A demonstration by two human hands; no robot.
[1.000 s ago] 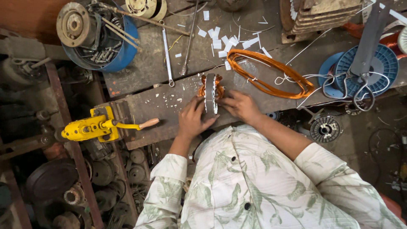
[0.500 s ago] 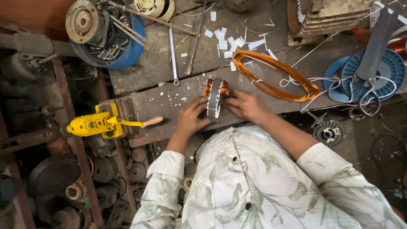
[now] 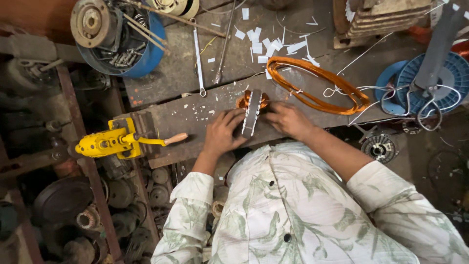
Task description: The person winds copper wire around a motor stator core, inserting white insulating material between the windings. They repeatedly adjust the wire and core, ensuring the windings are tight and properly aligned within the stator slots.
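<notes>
Head view shows us at the near edge of the desk [image 3: 195, 78], both hands on a small motor stator [image 3: 252, 115] that stands on edge on the wooden plank there. Our left hand [image 3: 223, 132] presses its curled fingers against the stator's left face, and our right hand [image 3: 288, 120] cups the right face; both are closed on it rather than spread.

As far as we can judge, the winding work is partly done. Copper wire already shows at the stator's far end, bulging out of the core. 1 large loose coil of orange wire [image 3: 317, 88] lies just beyond our right hand toward the far right of the desk, apart from the stator and not yet in it, so we judge that at least this coil is left to fit. We cannot tell how many slots are filled, since the core faces us edge-on.

Small white paper strips [image 3: 259, 41] lie scattered toward the far edge, which suggests insulation pieces are cut and ready. A spanner [image 3: 199, 63] rests beside them, a yellow hand winder [image 3: 110, 142] is clamped at the left edge, and a blue spool [image 3: 439, 80] sits at the right.
</notes>
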